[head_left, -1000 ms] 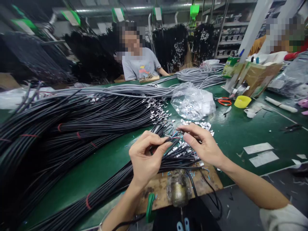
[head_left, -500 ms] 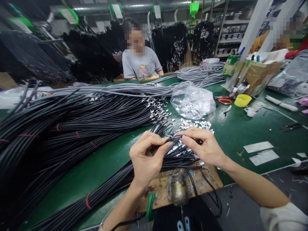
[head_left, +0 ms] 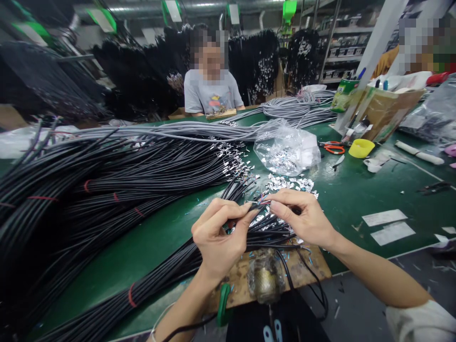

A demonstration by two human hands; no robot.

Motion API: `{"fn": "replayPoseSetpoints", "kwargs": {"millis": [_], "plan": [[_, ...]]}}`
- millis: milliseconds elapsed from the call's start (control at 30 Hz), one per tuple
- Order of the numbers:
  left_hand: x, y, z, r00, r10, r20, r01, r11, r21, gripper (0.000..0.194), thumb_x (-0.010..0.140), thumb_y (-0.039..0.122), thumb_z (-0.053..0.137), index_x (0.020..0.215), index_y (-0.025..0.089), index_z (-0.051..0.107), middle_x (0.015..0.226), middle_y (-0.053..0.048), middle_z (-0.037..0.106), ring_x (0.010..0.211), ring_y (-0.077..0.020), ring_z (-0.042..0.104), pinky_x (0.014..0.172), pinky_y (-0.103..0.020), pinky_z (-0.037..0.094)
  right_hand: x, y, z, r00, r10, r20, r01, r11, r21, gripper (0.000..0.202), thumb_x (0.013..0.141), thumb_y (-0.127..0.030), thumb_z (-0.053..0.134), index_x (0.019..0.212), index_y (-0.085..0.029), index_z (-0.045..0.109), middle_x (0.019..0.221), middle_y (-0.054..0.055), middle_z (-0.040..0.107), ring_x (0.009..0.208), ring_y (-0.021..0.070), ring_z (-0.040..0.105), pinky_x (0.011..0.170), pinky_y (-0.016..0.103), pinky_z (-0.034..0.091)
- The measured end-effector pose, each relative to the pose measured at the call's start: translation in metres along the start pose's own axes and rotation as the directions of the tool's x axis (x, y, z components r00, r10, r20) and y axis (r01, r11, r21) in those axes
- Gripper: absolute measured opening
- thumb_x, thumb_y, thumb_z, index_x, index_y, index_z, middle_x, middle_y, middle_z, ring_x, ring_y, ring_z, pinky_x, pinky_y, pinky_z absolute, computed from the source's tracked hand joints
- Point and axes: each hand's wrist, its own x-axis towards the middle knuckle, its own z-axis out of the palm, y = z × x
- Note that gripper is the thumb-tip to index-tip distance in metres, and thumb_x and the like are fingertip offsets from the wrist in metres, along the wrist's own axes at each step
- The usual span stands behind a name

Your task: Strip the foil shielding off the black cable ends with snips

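Note:
Between my two hands is the stripped end of a black cable, with thin coloured wires (head_left: 262,201) fanning out of it. My left hand (head_left: 223,232) pinches the cable end between thumb and forefinger. From the right, my right hand (head_left: 302,213) pinches the tips of the coloured wires. Under both hands runs a bundle of black cables (head_left: 160,270), tied with a red band. Scraps of silvery foil (head_left: 290,184) lie just beyond my fingers. Below them, a metal cylinder wrapped in clear film (head_left: 265,278) sits on a wooden board (head_left: 235,280).
More black cable bundles (head_left: 142,166) cover the left of the green table (head_left: 384,190), with grey cables (head_left: 178,130) behind. A clear plastic bag (head_left: 287,149), orange-handled scissors (head_left: 334,147) and a yellow tape roll (head_left: 361,148) lie beyond. A co-worker (head_left: 213,92) sits opposite.
My hands stay almost in place, still pinching the cable and its wires, which look slightly more spread. The co-worker's head and body have shifted a little to the right.

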Motion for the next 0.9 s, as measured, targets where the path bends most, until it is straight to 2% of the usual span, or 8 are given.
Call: {"fn": "replayPoseSetpoints", "kwargs": {"millis": [300,467,567,667,767,833,867,900], "plan": [[-0.006,0.001,0.002,0.976,0.217,-0.027,-0.206,0.953,0.220,0.026,0.061,-0.002,0.074,0.077,0.015,0.066,0.066,0.004,0.060,0.056,-0.0055,0.053,0.054,-0.017,0.046,-0.002,0.000,0.003,0.997,-0.014,-0.077,0.013,1.000,-0.007,0.019,0.084,-0.023,0.060,0.097,-0.019,0.073,0.079,0.003,0.069,0.070,0.0105,0.060,0.064,0.024,0.046],[-0.006,0.007,0.000,0.997,0.030,0.076,-0.049,0.964,0.260,0.007,0.074,0.009,0.067,0.076,0.015,0.066,0.064,0.001,0.063,0.054,-0.0075,0.055,0.051,-0.018,0.044,-0.003,-0.001,0.004,0.990,-0.048,-0.129,0.041,0.997,-0.057,0.018,0.084,-0.023,0.060,0.096,-0.020,0.073,0.080,0.004,0.070,0.073,0.0120,0.062,0.067,0.026,0.049],[-0.004,0.010,-0.003,0.981,-0.123,0.149,0.092,0.976,0.196,0.010,0.081,0.015,0.060,0.072,0.016,0.065,0.060,0.000,0.062,0.051,-0.0085,0.054,0.050,-0.020,0.042,-0.003,-0.003,0.003,0.989,-0.060,-0.133,0.048,0.994,-0.094,0.018,0.083,-0.023,0.060,0.095,-0.019,0.073,0.082,0.004,0.071,0.073,0.0129,0.062,0.067,0.027,0.050],[0.001,0.011,-0.005,0.893,-0.355,0.277,0.353,0.934,0.059,0.024,0.086,0.025,0.053,0.065,0.016,0.062,0.048,0.002,0.053,0.039,-0.0068,0.045,0.041,-0.020,0.035,-0.003,-0.003,0.003,0.988,-0.080,-0.130,0.064,0.991,-0.121,0.017,0.083,-0.022,0.060,0.095,-0.019,0.072,0.083,0.004,0.071,0.073,0.0130,0.063,0.068,0.028,0.050],[0.006,0.009,-0.005,0.702,-0.541,0.463,0.652,0.749,-0.114,0.039,0.087,0.041,0.050,0.058,0.016,0.054,0.037,0.006,0.039,0.029,-0.0047,0.031,0.032,-0.020,0.022,-0.003,-0.003,0.002,0.989,-0.089,-0.118,0.073,0.988,-0.135,0.017,0.084,-0.022,0.060,0.095,-0.019,0.072,0.084,0.004,0.072,0.074,0.0136,0.063,0.069,0.029,0.050],[0.009,0.006,-0.005,0.585,-0.578,0.569,0.778,0.598,-0.192,0.044,0.084,0.049,0.051,0.055,0.016,0.050,0.037,0.006,0.035,0.026,-0.0036,0.027,0.029,-0.019,0.016,-0.002,-0.003,0.002,0.991,-0.081,-0.108,0.065,0.988,-0.142,0.016,0.084,-0.022,0.059,0.093,-0.019,0.072,0.084,0.004,0.072,0.074,0.0139,0.064,0.070,0.030,0.050],[0.009,0.006,-0.005,0.560,-0.582,0.589,0.803,0.556,-0.213,0.045,0.083,0.051,0.052,0.056,0.015,0.051,0.037,0.006,0.035,0.026,-0.0032,0.027,0.029,-0.019,0.015,-0.002,-0.003,0.001,0.991,-0.074,-0.113,0.057,0.987,-0.149,0.016,0.084,-0.022,0.059,0.092,-0.019,0.072,0.084,0.005,0.072,0.075,0.0140,0.064,0.071,0.030,0.049],[0.009,0.006,-0.005,0.565,-0.587,0.580,0.805,0.547,-0.229,0.043,0.082,0.050,0.054,0.057,0.015,0.054,0.039,0.006,0.037,0.027,-0.0030,0.027,0.029,-0.019,0.016,-0.002,-0.003,0.001,0.990,-0.066,-0.128,0.045,0.987,-0.156,0.016,0.084,-0.022,0.059,0.092,-0.019,0.072,0.085,0.005,0.072,0.076,0.0141,0.063,0.072,0.030,0.049]]}}
